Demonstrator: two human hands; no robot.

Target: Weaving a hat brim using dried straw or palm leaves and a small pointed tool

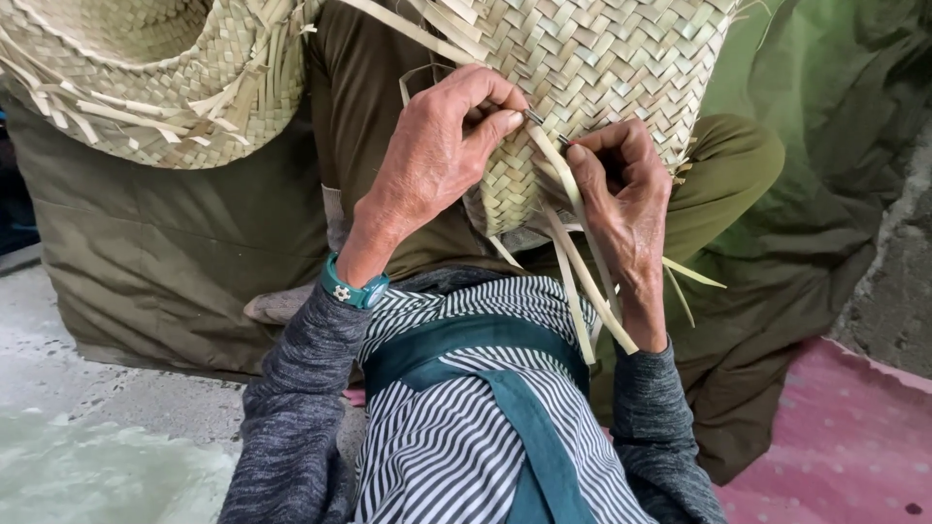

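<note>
While both hands (529,160) pinch it, the loose strip (582,257) runs diagonally down-right.

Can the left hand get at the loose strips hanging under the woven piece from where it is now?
Probably yes. The left hand rests on the woven piece, and the loose strips hang just below with nothing between them. The right hand lies beside the strips, not across them.

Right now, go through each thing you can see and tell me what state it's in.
Woven panel: partly woven, resting on the lap, loose ends hanging.
Loose strips: unwoven, trailing down from the panel's edge.
Left hand: pinching at the weave.
Right hand: fingertips pressed on the panel's edge.
Second woven piece: unfinished, frayed strip ends sticking out.
Wristwatch: strapped on the left wrist.
</note>
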